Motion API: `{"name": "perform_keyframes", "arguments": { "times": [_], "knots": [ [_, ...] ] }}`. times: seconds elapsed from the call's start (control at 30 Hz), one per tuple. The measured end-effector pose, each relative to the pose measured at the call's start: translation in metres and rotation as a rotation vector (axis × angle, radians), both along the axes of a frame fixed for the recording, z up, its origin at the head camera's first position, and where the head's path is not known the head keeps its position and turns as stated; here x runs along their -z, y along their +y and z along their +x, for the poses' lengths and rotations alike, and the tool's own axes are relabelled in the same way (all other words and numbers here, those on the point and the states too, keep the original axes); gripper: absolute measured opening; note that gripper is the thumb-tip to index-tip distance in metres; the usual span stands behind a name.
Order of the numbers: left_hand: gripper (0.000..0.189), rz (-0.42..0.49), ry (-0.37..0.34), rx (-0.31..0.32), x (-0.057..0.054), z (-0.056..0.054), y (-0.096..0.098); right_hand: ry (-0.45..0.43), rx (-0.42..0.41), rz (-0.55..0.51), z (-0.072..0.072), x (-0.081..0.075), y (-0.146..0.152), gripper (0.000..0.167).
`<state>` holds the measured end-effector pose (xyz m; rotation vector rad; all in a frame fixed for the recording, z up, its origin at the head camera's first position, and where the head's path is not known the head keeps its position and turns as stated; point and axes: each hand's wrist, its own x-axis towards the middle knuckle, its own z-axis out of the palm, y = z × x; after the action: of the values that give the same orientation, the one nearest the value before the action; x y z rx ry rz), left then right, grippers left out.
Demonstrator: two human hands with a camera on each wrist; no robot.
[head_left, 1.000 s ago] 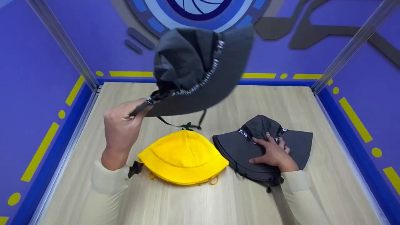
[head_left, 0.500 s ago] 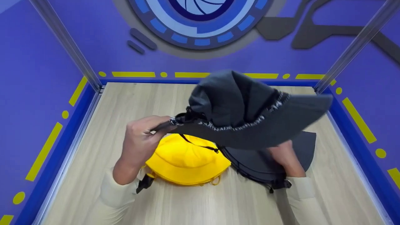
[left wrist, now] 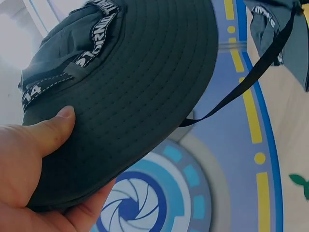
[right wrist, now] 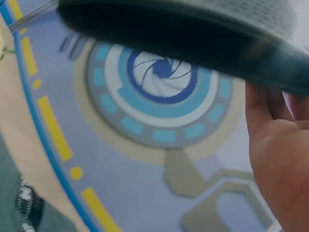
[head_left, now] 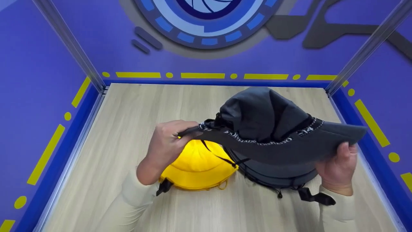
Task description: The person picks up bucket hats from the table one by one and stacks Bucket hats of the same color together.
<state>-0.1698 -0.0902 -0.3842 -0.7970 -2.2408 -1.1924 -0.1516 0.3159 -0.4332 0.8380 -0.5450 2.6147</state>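
Note:
A dark grey bucket hat (head_left: 257, 119) with a white-lettered band is held up above the table between both hands. My left hand (head_left: 169, 140) pinches the left end of its brim; in the left wrist view the thumb (left wrist: 55, 128) lies on top of the brim. At the brim's right end, my right hand (head_left: 338, 167) grips the edge, its thumb partly hidden by the brim. A thin black chin strap (head_left: 215, 154) dangles below. Underneath, more dark grey hats (head_left: 280, 175) lie stacked, mostly covered. Beside them sits a yellow bucket hat (head_left: 199, 167), partly behind the left hand.
The light wood table (head_left: 206, 212) is enclosed by blue-purple walls (head_left: 219, 58) with yellow dashes, with metal posts (head_left: 70, 45) at the corners. A black strap piece (head_left: 317, 196) shows by the right wrist. The stacked hats' cords reach toward the table's front.
The held hat has come down and to the right, over the stacked hats. My right hand has left the stack and taken the brim's right end. The left hand keeps its hold.

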Motion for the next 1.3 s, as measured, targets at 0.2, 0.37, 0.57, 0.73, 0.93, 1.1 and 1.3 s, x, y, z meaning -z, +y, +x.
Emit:
{"name": "perform_keyframes", "arguments": {
  "times": [0.2, 0.37, 0.57, 0.73, 0.93, 1.1, 1.3],
  "knots": [
    [0.013, 0.043, -0.118, 0.046, 0.004, -0.023, 0.014, -0.188, 0.187, -0.114, -0.001, -0.022, 0.008, 0.021],
    [0.013, 0.041, -0.216, 0.108, 0.013, -0.043, 0.03, -0.195, 0.302, -0.183, -0.005, -0.029, 0.02, 0.029],
    [0.016, 0.01, -0.274, 0.179, 0.033, -0.051, 0.054, -0.18, 0.481, -0.105, -0.016, -0.026, 0.043, 0.027],
    [0.019, -0.015, -0.354, 0.22, 0.057, -0.053, 0.071, -0.178, 0.523, -0.091, -0.023, -0.001, 0.063, 0.024],
    [0.022, -0.114, -0.486, 0.212, 0.092, -0.054, 0.086, -0.317, 0.574, -0.038, -0.025, 0.045, 0.083, 0.031],
    [0.029, -0.212, -0.633, 0.142, 0.111, -0.057, 0.1, -0.69, 0.709, 0.16, -0.026, 0.069, 0.098, 0.042],
    [0.038, -0.356, -0.7, 0.068, 0.127, -0.063, 0.116, -1.116, 0.672, 0.606, -0.029, 0.085, 0.11, 0.057]
  ]
}}
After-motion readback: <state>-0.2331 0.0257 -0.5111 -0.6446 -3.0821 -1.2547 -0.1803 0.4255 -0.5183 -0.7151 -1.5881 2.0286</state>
